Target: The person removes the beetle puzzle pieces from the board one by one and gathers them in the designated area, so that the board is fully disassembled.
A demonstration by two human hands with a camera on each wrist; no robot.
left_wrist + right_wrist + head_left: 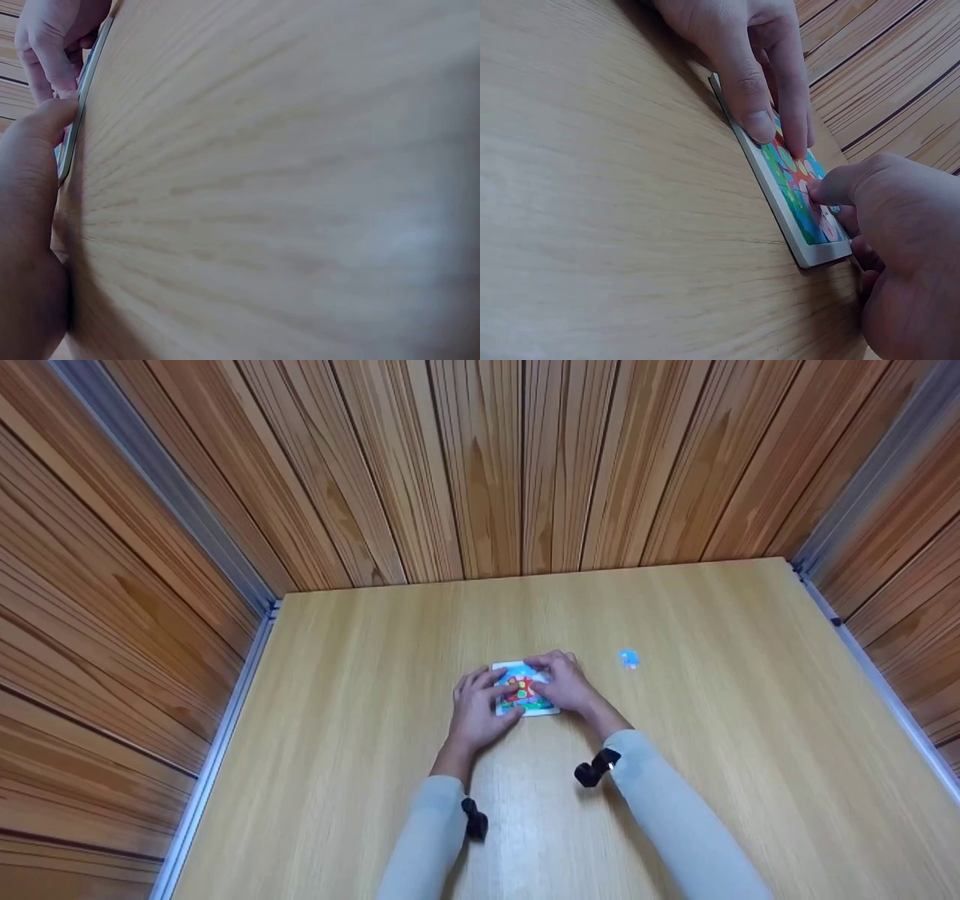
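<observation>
A small jigsaw puzzle [520, 688] with a bright red, green and blue picture lies in a white-edged tray [780, 201] on the table. My left hand [478, 711] lies over its left side. In the right wrist view, the left thumb [759, 126] and a nearly straight forefinger [793, 124] rest on the picture. From the right, my right hand [566, 684] holds the tray, its thumb [831, 187] pressing the picture and the other fingers [864, 255] bent at the edge. Beyond the left thumb [60, 116], the left wrist view catches only the tray's thin side.
One loose blue puzzle piece [629, 658] lies on the wooden table [360, 675] to the right of the tray. Wood-panelled walls [495, 472] rise behind and at both sides, with metal rails [217, 735] along the table's side edges.
</observation>
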